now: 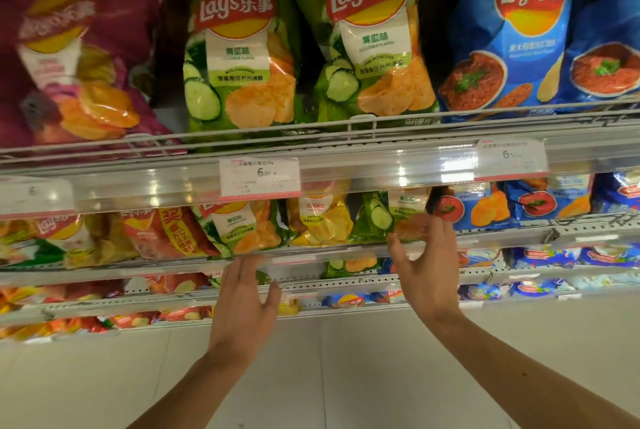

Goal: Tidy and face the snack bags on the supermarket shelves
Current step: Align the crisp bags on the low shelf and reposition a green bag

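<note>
Two green cucumber crisp bags (239,57) (374,44) stand upright, facing out, on the upper shelf, between a purple bag (76,64) on the left and blue bags (512,40) on the right. One shelf down lie a tilted green bag (239,227), a yellow bag (320,220) and another green bag (388,217). My left hand (244,304) hangs with straight fingers just below that shelf's front rail, holding nothing. My right hand (427,269) is spread in front of the rail by the lower green bag, fingers loosely bent, empty.
The upper shelf has a wire front fence (346,132) and a clear price strip with a white tag (259,175). More red, orange and blue bags fill the lower shelves (166,234). A pale tiled floor (346,376) lies below.
</note>
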The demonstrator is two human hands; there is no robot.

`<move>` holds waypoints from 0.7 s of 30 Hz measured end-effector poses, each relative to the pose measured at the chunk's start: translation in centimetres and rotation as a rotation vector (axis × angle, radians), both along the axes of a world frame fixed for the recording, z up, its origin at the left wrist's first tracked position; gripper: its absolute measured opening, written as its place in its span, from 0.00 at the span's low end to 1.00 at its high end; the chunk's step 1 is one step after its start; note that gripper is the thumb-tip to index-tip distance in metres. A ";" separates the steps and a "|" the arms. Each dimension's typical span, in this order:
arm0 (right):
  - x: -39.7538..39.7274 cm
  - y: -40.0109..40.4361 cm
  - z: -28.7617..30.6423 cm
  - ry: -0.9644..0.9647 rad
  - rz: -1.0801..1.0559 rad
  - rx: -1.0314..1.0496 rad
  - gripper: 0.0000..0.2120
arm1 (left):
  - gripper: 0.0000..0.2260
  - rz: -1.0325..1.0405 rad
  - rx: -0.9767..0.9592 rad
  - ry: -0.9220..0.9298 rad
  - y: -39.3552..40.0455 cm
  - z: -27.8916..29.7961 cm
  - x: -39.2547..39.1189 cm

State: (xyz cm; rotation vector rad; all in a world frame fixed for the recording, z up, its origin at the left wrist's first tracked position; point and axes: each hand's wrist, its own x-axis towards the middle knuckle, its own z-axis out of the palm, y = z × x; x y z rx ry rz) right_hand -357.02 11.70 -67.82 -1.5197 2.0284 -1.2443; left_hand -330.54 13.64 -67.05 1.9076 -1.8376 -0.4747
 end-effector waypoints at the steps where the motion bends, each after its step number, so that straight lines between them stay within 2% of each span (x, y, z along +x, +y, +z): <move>1: 1.0 0.2 -0.1 -0.016 0.029 0.012 0.18 | 0.19 0.039 -0.007 0.040 -0.1 0.2 0.8; 6: 6.3 0.4 -0.3 -0.074 0.055 0.094 0.21 | 0.18 0.168 -0.024 0.173 -0.9 0.6 5.3; 14: 10.6 -1.7 -0.2 -0.141 0.046 0.249 0.30 | 0.18 0.138 -0.150 0.289 -3.1 0.9 9.0; 17: 11.2 -3.3 -0.1 -0.109 0.031 0.269 0.21 | 0.25 0.116 -0.182 0.396 -4.1 1.3 8.0; 18: 11.3 -3.9 0.0 -0.099 0.032 0.274 0.21 | 0.27 0.112 -0.164 0.438 -4.6 1.4 7.7; 21: 11.3 -6.0 0.3 -0.108 0.050 0.334 0.37 | 0.29 0.118 -0.093 0.513 -6.2 1.4 7.1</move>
